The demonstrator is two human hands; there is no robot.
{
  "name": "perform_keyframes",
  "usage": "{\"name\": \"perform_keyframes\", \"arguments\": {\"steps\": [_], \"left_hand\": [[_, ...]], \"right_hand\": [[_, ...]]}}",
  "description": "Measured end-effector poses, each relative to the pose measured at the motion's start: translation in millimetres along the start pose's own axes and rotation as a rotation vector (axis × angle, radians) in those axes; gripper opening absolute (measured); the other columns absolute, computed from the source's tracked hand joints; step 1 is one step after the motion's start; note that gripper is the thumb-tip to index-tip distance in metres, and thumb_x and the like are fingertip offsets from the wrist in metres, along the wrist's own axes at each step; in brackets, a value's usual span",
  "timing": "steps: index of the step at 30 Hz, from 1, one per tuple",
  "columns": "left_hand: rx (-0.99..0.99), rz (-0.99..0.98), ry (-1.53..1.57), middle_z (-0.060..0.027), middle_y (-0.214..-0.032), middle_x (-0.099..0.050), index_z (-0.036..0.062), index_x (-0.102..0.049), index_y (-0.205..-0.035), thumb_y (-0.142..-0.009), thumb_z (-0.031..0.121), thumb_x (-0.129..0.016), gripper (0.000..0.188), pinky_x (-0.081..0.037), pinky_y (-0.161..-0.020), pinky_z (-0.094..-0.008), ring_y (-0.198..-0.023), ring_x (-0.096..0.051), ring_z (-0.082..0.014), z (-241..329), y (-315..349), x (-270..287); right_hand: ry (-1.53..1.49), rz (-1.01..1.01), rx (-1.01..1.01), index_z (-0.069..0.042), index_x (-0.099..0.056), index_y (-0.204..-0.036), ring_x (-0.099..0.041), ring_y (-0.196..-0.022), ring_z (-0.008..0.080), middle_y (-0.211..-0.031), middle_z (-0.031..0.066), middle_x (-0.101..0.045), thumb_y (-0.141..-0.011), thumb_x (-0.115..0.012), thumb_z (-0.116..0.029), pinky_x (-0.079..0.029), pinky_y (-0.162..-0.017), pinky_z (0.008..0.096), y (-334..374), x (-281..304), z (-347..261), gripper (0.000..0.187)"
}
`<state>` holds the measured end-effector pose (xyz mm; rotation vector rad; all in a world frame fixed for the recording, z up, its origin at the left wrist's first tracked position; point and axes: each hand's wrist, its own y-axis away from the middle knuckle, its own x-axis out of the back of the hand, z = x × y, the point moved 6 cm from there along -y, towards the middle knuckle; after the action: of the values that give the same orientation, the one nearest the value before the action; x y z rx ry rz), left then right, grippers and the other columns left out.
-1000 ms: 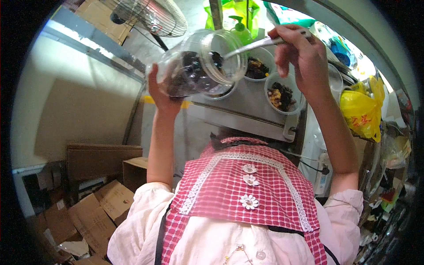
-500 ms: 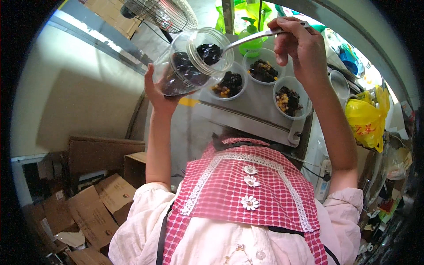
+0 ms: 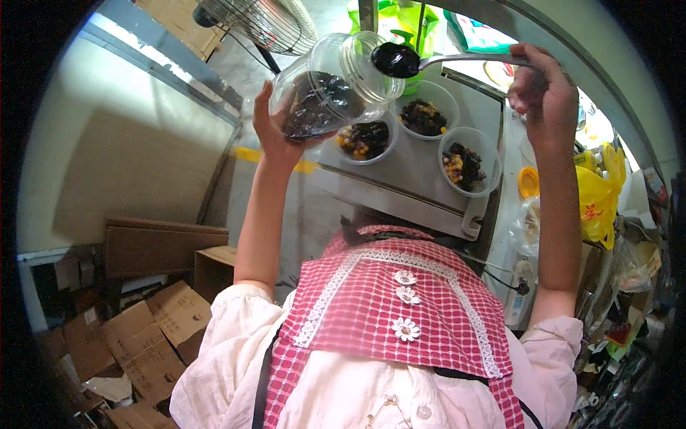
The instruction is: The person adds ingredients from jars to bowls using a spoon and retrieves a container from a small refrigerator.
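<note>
Black jelly (image 3: 395, 60) sits on the spoon (image 3: 464, 57) the right hand (image 3: 544, 93) grips. The left hand (image 3: 276, 143) holds the clear jar (image 3: 321, 104); the spoon was inside before, now at its mouth. Between both hands, three bowls (image 3: 490, 171) stand on the tabletop (image 3: 414, 163).

Your left hand (image 3: 277, 145) holds a tilted jar (image 3: 309, 66); by its mouth, your right hand (image 3: 549, 96) holds a spoon (image 3: 471, 58) of dark jelly (image 3: 395, 60). Three bowls (image 3: 492, 170) stand on the bench (image 3: 409, 169).
</note>
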<state>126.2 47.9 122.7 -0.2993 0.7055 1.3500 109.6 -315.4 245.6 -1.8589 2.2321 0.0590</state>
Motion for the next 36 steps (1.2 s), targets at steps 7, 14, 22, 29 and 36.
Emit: {"name": "perform_keyframes", "arguments": {"steps": [7,14,22,29,36], "left_hand": [[0.003,0.041,0.049,-0.0158,-0.139,-0.055,0.0084,-0.045,-0.146,-0.081,0.069,-0.057,0.09,-0.047,-0.097,-0.0638,-0.123,-0.057,-0.0396,-3.3,-13.2,1.2],[-0.001,0.045,0.008,-0.0179,-0.151,-0.042,0.008,-0.038,-0.152,-0.078,0.075,-0.053,0.101,-0.049,-0.096,-0.0648,-0.136,-0.045,-0.0418,-1.1,-2.9,-3.3],[-0.052,0.054,-0.028,-0.0194,-0.148,-0.045,0.0055,-0.035,-0.151,-0.078,0.076,-0.053,0.103,-0.055,-0.09,-0.0638,-0.131,-0.051,-0.0413,1.2,9.3,-0.5],[-0.029,0.068,-0.071,-0.0221,-0.148,-0.043,0.005,-0.028,-0.154,-0.078,0.077,-0.052,0.108,-0.054,-0.091,-0.0629,-0.131,-0.049,-0.0436,1.3,22.5,-9.1],[0.007,0.093,-0.046,-0.02,-0.155,-0.037,0.0089,-0.023,-0.157,-0.078,0.075,-0.055,0.108,-0.043,-0.099,-0.0704,-0.139,-0.04,-0.0444,2.1,26.7,-13.8]], "right_hand": [[0.087,0.152,0.042,-0.002,-0.073,-0.101,-0.059,-0.052,0.0125,-0.064,0.0052,-0.064,-0.095,-0.061,-0.025,-0.044,-0.048,0.0254,6.5,49.9,13.8,0.027],[0.231,0.172,0.024,-0.001,-0.072,-0.099,-0.061,-0.052,0.0116,-0.065,0.0066,-0.065,-0.096,-0.062,-0.03,-0.048,-0.047,0.0242,31.4,45.3,64.8,0.031],[0.148,0.184,0.0,0.0,-0.071,-0.1,-0.063,-0.053,0.0128,-0.066,0.007,-0.065,-0.097,-0.062,-0.029,-0.05,-0.048,0.0242,33.6,65.5,94.0,0.03],[0.024,0.338,-0.138,0.0,-0.072,-0.099,-0.062,-0.053,0.0137,-0.066,0.0072,-0.066,-0.094,-0.064,-0.026,-0.049,-0.047,0.0259,44.6,97.4,106.9,0.027],[0.0,0.332,-0.056,0.0,-0.071,-0.101,-0.06,-0.05,0.0126,-0.065,0.0071,-0.065,-0.095,-0.064,-0.022,-0.047,-0.046,0.0247,86.6,111.6,59.3,0.024]]}}
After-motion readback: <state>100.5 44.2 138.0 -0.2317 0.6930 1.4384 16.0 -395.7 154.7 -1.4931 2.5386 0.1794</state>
